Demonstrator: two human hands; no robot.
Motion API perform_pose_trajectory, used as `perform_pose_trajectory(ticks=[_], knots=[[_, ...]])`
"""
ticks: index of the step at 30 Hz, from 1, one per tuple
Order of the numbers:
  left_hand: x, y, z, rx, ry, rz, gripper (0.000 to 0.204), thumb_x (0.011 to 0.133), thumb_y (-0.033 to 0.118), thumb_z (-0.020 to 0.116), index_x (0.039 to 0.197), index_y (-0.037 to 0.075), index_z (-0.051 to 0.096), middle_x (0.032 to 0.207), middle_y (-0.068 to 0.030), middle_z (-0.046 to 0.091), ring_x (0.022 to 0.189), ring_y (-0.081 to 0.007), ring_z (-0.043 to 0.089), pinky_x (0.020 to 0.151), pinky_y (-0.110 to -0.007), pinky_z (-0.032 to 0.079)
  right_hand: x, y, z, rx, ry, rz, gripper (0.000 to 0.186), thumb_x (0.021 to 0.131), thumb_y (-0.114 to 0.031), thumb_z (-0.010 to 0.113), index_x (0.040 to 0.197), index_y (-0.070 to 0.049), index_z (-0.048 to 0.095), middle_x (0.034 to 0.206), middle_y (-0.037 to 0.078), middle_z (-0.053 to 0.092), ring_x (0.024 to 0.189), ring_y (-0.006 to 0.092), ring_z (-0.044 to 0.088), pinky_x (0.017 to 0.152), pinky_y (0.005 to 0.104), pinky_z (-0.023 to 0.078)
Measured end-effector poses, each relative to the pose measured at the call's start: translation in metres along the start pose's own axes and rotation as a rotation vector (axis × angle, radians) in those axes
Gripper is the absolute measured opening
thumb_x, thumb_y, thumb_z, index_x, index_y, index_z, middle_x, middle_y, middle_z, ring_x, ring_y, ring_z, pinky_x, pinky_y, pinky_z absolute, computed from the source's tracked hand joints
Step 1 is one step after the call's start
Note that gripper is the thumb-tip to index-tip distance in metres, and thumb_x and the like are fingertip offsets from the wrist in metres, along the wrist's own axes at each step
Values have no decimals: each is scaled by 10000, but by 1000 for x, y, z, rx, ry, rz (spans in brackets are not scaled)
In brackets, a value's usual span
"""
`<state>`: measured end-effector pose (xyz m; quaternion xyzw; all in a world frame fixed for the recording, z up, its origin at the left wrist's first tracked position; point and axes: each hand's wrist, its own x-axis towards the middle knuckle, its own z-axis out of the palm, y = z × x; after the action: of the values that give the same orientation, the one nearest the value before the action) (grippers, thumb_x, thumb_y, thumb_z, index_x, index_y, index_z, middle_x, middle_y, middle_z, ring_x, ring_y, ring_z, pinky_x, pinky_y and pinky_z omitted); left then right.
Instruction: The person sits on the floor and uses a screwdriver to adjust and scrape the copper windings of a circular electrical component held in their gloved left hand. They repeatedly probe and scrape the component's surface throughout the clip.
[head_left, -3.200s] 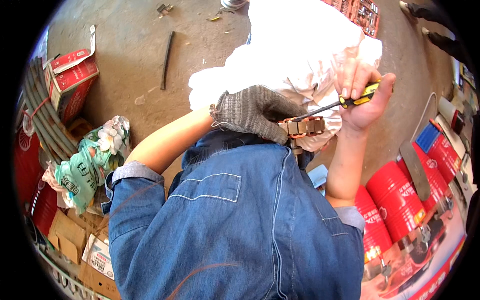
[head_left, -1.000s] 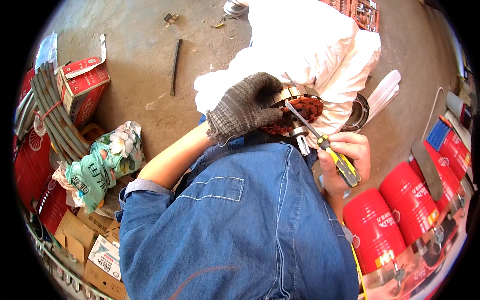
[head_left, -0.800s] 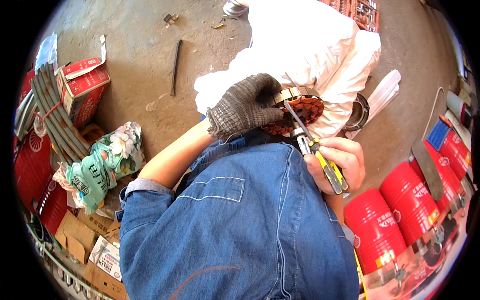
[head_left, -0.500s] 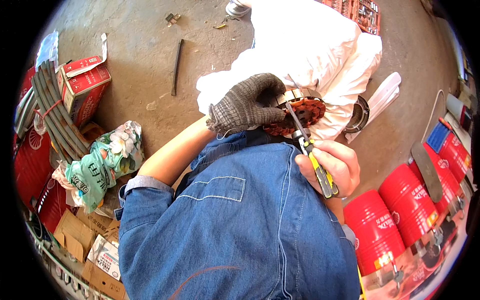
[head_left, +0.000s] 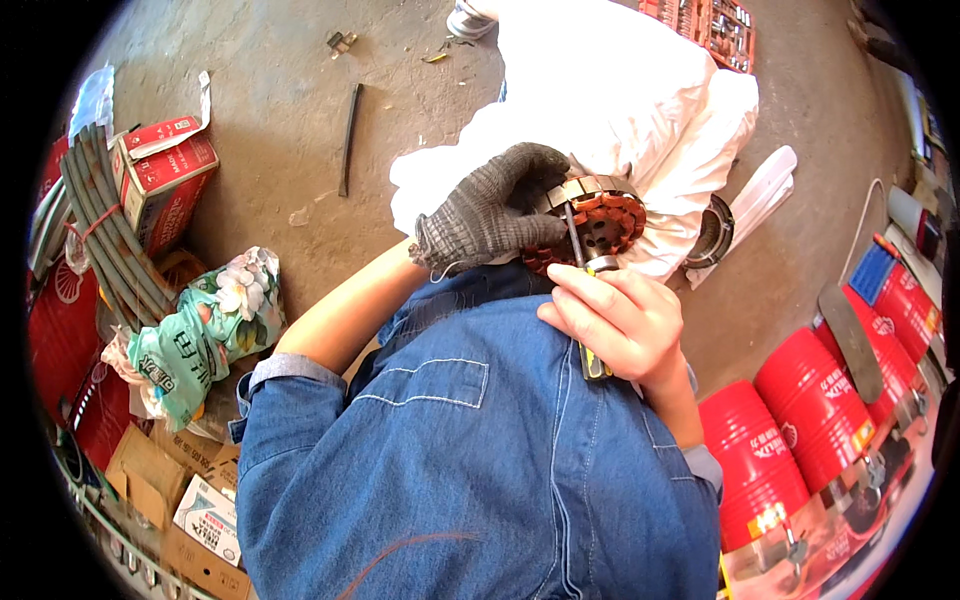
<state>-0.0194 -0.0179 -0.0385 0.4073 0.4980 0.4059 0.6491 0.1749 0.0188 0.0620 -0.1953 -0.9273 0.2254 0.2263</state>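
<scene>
My left hand [head_left: 490,212], in a dark grey knitted glove, grips the left rim of a motor stator [head_left: 618,218]. The stator is a ring with metal segments around its outside and reddish-copper windings inside. My bare right hand [head_left: 628,325] is wrapped around the yellow and black handle of a screwdriver [head_left: 594,366]. The screwdriver's shaft points up and away from me, its tip at the near side of the stator's metal rim. Part of the handle is hidden by my fingers. White cloth [head_left: 590,90] lies beneath and beyond the stator.
A dark ring-shaped part [head_left: 712,238] lies to the right beside a white rolled sheet [head_left: 765,200]. Red drums [head_left: 750,460] stand at the lower right. Coiled hose [head_left: 105,220], a red box [head_left: 170,180] and a green bag [head_left: 190,350] are at left. A black bar [head_left: 350,140] lies on the floor.
My right hand has shifted left and turned, swinging the screwdriver more upright, with its handle now mostly covered. The left hand and stator have stayed nearly in place.
</scene>
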Motion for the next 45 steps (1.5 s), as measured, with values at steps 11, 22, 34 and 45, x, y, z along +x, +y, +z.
perform_pose_trajectory(ticks=[11,22,34,45], knots=[[0,2,15,149,133,-20,620,748,205,874,1258,21,575,1162,-88,636,1086,-172,598,973,-326,497,2,-6,-14,3,-8,8,240,719,-199,829,838,-47,686,934,66,711,609,131,582,485,263,460],[2,2,16,197,187,28,503,779,234,848,1182,32,625,1089,-74,662,1007,-137,617,900,-313,526,0,22,1,-12,-19,-206,219,746,-190,804,805,-35,662,935,81,710,595,129,563,480,252,466],[-4,7,14,256,188,72,457,842,247,795,1207,33,622,1092,-86,661,1016,-149,619,910,-312,519,5,-7,-34,96,29,-79,249,738,-228,826,784,-44,665,882,90,722,538,129,548,457,240,438],[-4,4,11,244,157,73,546,791,225,836,1244,36,599,1127,-85,647,1050,-164,607,931,-325,511,1,1,-19,66,17,-92,263,731,-233,826,770,-34,658,843,82,706,533,122,545,447,247,419]])
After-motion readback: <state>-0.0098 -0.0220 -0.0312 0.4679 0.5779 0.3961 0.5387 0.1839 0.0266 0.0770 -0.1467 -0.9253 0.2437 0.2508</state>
